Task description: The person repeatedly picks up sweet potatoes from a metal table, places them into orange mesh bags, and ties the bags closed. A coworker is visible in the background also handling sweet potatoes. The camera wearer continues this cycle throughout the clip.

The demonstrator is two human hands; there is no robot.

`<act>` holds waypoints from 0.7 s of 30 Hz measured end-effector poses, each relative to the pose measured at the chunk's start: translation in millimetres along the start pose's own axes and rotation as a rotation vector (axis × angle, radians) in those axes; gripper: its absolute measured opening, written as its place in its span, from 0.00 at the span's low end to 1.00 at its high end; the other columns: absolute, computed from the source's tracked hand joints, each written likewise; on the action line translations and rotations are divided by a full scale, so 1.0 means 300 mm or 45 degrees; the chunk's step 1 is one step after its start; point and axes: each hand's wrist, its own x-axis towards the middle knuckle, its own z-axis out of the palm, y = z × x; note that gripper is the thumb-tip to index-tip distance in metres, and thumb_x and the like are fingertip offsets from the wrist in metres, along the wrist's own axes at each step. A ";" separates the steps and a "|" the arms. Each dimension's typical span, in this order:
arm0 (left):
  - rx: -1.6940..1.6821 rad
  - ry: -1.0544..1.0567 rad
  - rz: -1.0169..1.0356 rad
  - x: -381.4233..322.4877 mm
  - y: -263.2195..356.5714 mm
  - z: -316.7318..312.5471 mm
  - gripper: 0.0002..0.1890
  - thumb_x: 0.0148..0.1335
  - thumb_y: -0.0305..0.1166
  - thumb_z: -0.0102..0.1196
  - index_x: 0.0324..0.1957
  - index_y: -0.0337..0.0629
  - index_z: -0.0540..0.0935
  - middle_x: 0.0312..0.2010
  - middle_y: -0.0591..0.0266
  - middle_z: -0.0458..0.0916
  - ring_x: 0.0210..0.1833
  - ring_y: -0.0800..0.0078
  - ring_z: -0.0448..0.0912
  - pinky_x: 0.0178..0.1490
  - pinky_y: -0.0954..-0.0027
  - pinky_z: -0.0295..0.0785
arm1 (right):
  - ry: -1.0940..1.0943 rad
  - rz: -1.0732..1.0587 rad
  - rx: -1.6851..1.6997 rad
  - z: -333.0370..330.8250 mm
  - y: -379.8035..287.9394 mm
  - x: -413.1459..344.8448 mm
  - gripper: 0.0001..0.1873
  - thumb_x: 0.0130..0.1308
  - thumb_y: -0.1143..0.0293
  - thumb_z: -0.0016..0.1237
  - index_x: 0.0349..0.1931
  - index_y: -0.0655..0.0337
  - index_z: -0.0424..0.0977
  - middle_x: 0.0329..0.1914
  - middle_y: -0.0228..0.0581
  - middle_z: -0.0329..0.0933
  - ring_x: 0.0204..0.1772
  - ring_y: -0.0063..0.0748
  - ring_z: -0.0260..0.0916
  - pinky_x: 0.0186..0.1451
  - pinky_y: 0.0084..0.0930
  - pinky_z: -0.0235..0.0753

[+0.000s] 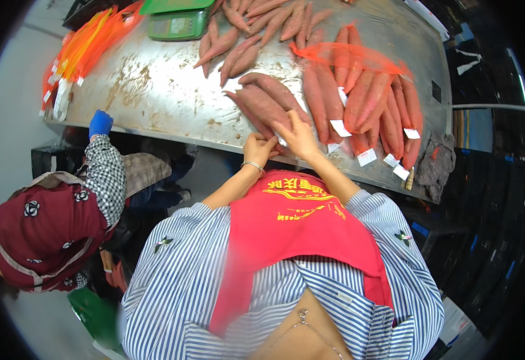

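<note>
Several large red-skinned sweet potatoes (262,104) lie together at the near edge of the metal table (163,99). My right hand (299,137) rests its fingers on the near end of this bundle. Beside it, my left hand (260,149) has its fingers pinched together at the bundle's near tip; whatever is between them is too small to make out. Just right of my hands lie sweet potatoes in red mesh bags (372,99) with white tags (340,128). Loose sweet potatoes (262,22) are piled at the table's far side.
A green scale (177,24) stands at the far left of the loose pile. Orange and yellow mesh bags (84,45) hang over the left corner. A co-worker (55,225) with a blue-gloved hand is at the left. A grey cloth (438,162) lies at the right corner near a wooden handle (409,179).
</note>
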 end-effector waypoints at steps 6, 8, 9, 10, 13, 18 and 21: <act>0.062 -0.016 -0.016 0.058 -0.009 -0.073 0.15 0.66 0.29 0.58 0.48 0.30 0.70 0.36 0.50 0.81 0.38 0.63 0.84 0.38 0.68 0.83 | -0.126 0.050 -0.343 -0.027 -0.048 0.022 0.32 0.63 0.40 0.49 0.46 0.63 0.65 0.28 0.60 0.79 0.34 0.65 0.78 0.35 0.57 0.74; 0.512 0.272 0.313 0.032 0.138 -0.088 0.10 0.65 0.28 0.57 0.43 0.32 0.75 0.32 0.53 0.82 0.37 0.67 0.83 0.39 0.68 0.79 | -0.118 0.019 -0.371 -0.032 -0.034 0.027 0.31 0.64 0.40 0.49 0.44 0.64 0.67 0.26 0.59 0.79 0.33 0.63 0.78 0.33 0.56 0.74; 0.760 0.471 0.638 0.037 0.191 -0.085 0.07 0.63 0.27 0.58 0.40 0.34 0.76 0.29 0.55 0.82 0.36 0.69 0.83 0.39 0.67 0.77 | -0.114 0.016 -0.382 -0.035 -0.044 0.025 0.29 0.63 0.43 0.51 0.43 0.64 0.68 0.28 0.59 0.79 0.33 0.63 0.78 0.35 0.55 0.75; 0.677 0.459 0.743 0.048 0.258 -0.060 0.06 0.63 0.27 0.57 0.39 0.35 0.77 0.30 0.55 0.83 0.35 0.69 0.83 0.40 0.68 0.76 | -0.105 -0.012 -0.388 -0.027 -0.038 0.026 0.28 0.63 0.45 0.52 0.43 0.65 0.68 0.31 0.58 0.79 0.35 0.63 0.78 0.37 0.54 0.75; 0.686 0.251 1.152 0.162 0.424 0.063 0.06 0.61 0.25 0.56 0.40 0.36 0.81 0.32 0.54 0.83 0.34 0.67 0.82 0.40 0.69 0.75 | -0.131 -0.063 -0.344 -0.049 -0.054 0.027 0.25 0.61 0.52 0.56 0.44 0.66 0.69 0.44 0.57 0.76 0.43 0.63 0.77 0.41 0.54 0.75; 1.275 0.078 1.460 0.443 0.531 0.262 0.20 0.53 0.20 0.56 0.49 0.48 0.80 0.49 0.61 0.76 0.45 0.57 0.77 0.47 0.57 0.75 | -0.180 -0.127 -0.368 -0.049 -0.051 0.045 0.26 0.60 0.53 0.58 0.45 0.65 0.66 0.40 0.57 0.76 0.36 0.61 0.78 0.36 0.51 0.77; 1.545 -0.013 1.506 0.563 0.537 0.327 0.18 0.54 0.21 0.57 0.48 0.48 0.81 0.48 0.60 0.76 0.48 0.57 0.77 0.48 0.58 0.74 | -0.189 -0.185 -0.462 -0.047 -0.050 0.052 0.27 0.56 0.52 0.61 0.43 0.63 0.66 0.36 0.52 0.77 0.33 0.51 0.80 0.32 0.43 0.77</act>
